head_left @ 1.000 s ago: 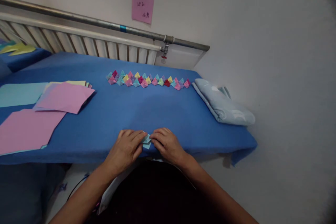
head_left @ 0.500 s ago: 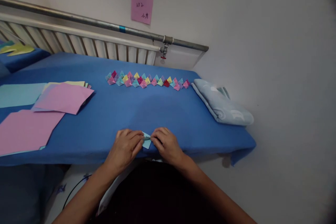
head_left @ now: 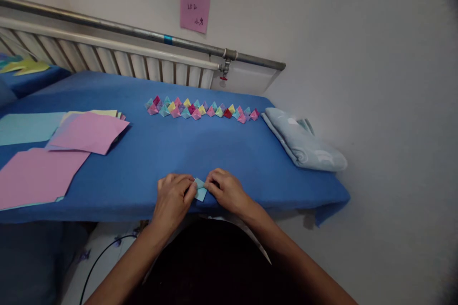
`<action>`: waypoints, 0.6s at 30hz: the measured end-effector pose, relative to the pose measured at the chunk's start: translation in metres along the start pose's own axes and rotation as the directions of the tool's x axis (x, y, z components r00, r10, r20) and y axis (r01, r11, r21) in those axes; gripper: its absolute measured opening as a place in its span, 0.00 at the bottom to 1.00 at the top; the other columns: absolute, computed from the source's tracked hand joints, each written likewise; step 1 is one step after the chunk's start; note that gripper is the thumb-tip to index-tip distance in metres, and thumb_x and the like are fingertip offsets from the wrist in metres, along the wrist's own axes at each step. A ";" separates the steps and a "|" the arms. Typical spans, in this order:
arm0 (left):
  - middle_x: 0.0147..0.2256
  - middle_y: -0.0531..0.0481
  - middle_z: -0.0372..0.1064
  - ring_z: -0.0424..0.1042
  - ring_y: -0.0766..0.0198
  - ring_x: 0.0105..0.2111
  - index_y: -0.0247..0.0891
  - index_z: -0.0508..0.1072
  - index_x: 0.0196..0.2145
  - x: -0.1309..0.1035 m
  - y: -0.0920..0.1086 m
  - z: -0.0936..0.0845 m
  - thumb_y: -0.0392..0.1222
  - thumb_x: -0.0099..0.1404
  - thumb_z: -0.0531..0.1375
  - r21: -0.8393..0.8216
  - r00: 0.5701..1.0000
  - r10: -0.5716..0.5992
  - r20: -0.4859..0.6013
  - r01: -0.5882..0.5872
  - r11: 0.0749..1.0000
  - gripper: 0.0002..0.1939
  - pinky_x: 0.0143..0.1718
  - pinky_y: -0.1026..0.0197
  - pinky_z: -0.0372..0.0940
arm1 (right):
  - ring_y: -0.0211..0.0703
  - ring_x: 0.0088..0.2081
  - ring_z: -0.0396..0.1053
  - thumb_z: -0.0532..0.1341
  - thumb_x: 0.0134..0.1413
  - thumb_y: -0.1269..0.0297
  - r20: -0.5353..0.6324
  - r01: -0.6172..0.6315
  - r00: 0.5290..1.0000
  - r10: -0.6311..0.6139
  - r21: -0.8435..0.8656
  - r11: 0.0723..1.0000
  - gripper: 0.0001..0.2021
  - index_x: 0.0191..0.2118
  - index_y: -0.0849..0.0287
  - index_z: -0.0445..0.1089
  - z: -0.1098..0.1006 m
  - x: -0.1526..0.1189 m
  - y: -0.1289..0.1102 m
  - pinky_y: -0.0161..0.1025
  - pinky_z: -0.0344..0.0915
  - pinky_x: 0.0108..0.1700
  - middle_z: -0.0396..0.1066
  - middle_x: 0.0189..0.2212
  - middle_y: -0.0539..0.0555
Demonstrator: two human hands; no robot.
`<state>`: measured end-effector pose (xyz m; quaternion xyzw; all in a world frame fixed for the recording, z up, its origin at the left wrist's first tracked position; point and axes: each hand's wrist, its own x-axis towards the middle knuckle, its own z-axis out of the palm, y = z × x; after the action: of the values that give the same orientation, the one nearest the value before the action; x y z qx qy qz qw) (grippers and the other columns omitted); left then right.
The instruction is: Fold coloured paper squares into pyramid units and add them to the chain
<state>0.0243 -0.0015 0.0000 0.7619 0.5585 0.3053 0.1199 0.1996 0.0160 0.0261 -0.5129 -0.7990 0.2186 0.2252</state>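
Between my hands, near the table's front edge, is a small folded piece of light blue paper (head_left: 201,193). My left hand (head_left: 174,198) pinches its left side, thumb and fingers closed on it. On the right side, my right hand (head_left: 225,189) grips the same paper between thumb and fingertips. A crease crosses the paper, and its outer corners are hidden under my fingers. Farther back lies a long double row of folded paper pieces (head_left: 196,114) in pink, blue, yellow, purple and red.
Pink paper sheets (head_left: 39,176) and a blue sheet (head_left: 30,128) lie at the left of the blue-covered table (head_left: 143,152). A folded light blue blanket (head_left: 307,145) rests at the right end. Behind stand a radiator (head_left: 121,62) and a pipe (head_left: 136,33) along the wall.
The upper flap of the blue paper, raised and dark before, now lies flatter, with more of the paper showing. My right hand has shifted slightly up; my left fingers have drawn in.
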 end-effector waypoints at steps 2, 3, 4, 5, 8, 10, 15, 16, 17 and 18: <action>0.40 0.50 0.76 0.68 0.54 0.40 0.42 0.76 0.29 0.000 0.003 0.001 0.42 0.66 0.54 0.008 0.999 -0.039 -0.025 0.040 0.999 0.12 0.40 0.50 0.57 | 0.37 0.34 0.65 0.58 0.58 0.71 0.025 -0.014 1.000 0.014 -0.026 1.000 0.07 0.28 0.60 0.67 -0.002 0.003 -0.003 0.35 0.60 0.38 0.68 0.29 0.50; 0.40 0.49 0.76 0.67 0.54 0.40 0.41 0.76 0.28 0.000 0.004 0.002 0.41 0.65 0.54 0.013 0.998 -0.053 -0.039 0.053 0.998 0.12 0.40 0.50 0.57 | 0.37 0.34 0.65 0.58 0.58 0.71 0.031 -0.017 0.999 0.018 -0.040 0.999 0.07 0.28 0.60 0.67 -0.002 0.004 -0.004 0.35 0.60 0.38 0.67 0.30 0.50; 0.40 0.49 0.76 0.67 0.54 0.40 0.41 0.75 0.28 0.000 0.005 0.002 0.41 0.65 0.55 0.018 0.997 -0.063 -0.054 0.064 0.998 0.11 0.40 0.50 0.57 | 0.37 0.33 0.65 0.57 0.58 0.71 0.032 -0.019 0.999 0.021 -0.053 0.998 0.07 0.28 0.60 0.67 -0.002 0.005 -0.005 0.34 0.60 0.37 0.67 0.30 0.50; 0.40 0.48 0.76 0.67 0.54 0.39 0.40 0.75 0.28 0.000 0.006 0.003 0.40 0.64 0.55 0.024 0.995 -0.071 -0.068 0.073 0.997 0.11 0.40 0.50 0.57 | 0.37 0.33 0.65 0.56 0.58 0.71 0.027 -0.021 0.999 0.023 -0.065 0.998 0.07 0.29 0.60 0.67 -0.002 0.005 -0.005 0.35 0.59 0.37 0.67 0.30 0.51; 0.39 0.47 0.75 0.67 0.54 0.39 0.39 0.74 0.28 0.000 0.006 0.005 0.40 0.64 0.56 0.036 0.993 -0.078 -0.093 0.082 0.996 0.10 0.40 0.50 0.58 | 0.37 0.35 0.65 0.56 0.58 0.72 -0.013 -0.024 1.000 0.023 -0.087 0.996 0.07 0.29 0.60 0.66 0.001 0.004 -0.006 0.35 0.60 0.39 0.68 0.32 0.52; 0.39 0.46 0.74 0.67 0.54 0.39 0.39 0.73 0.27 -0.001 0.006 0.006 0.41 0.64 0.56 0.042 0.992 -0.078 -0.102 0.083 0.996 0.10 0.40 0.50 0.58 | 0.38 0.35 0.65 0.55 0.58 0.72 -0.044 -0.030 0.999 0.025 -0.099 0.995 0.07 0.29 0.60 0.66 0.004 0.002 -0.006 0.36 0.60 0.40 0.68 0.32 0.52; 0.39 0.44 0.73 0.67 0.51 0.39 0.38 0.71 0.25 -0.004 0.003 0.005 0.45 0.64 0.56 0.070 0.989 -0.098 -0.113 0.106 0.992 0.13 0.39 0.48 0.58 | 0.38 0.34 0.65 0.56 0.56 0.71 -0.060 -0.046 0.997 0.038 -0.125 0.991 0.07 0.28 0.59 0.65 0.006 0.001 -0.005 0.36 0.60 0.37 0.67 0.31 0.52; 0.39 0.43 0.73 0.66 0.51 0.39 0.38 0.71 0.25 -0.005 0.003 0.004 0.46 0.64 0.56 0.073 0.988 -0.099 -0.116 0.107 0.992 0.13 0.39 0.48 0.58 | 0.38 0.34 0.65 0.56 0.56 0.71 -0.062 -0.046 0.997 0.038 -0.132 0.990 0.07 0.28 0.59 0.65 0.006 0.001 -0.005 0.36 0.59 0.37 0.67 0.31 0.52; 0.39 0.43 0.73 0.66 0.51 0.39 0.39 0.71 0.25 -0.006 0.002 0.003 0.46 0.64 0.55 0.073 0.988 -0.094 -0.118 0.103 0.992 0.13 0.39 0.48 0.58 | 0.38 0.34 0.65 0.56 0.56 0.71 -0.067 -0.047 0.997 0.038 -0.139 0.989 0.07 0.28 0.59 0.65 0.006 0.001 -0.005 0.36 0.59 0.37 0.67 0.31 0.51; 0.39 0.44 0.73 0.66 0.52 0.39 0.39 0.71 0.26 -0.007 0.001 0.003 0.46 0.64 0.55 0.069 0.989 -0.086 -0.119 0.094 0.993 0.13 0.39 0.49 0.58 | 0.38 0.33 0.64 0.56 0.56 0.70 -0.071 -0.048 0.997 0.038 -0.144 0.988 0.07 0.28 0.58 0.65 0.006 0.002 -0.006 0.36 0.59 0.36 0.67 0.31 0.51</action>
<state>0.0255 -0.0079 -0.0037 0.7208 0.6094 0.3223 0.0723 0.1915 0.0146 0.0247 -0.5523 -0.7934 0.1467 0.2096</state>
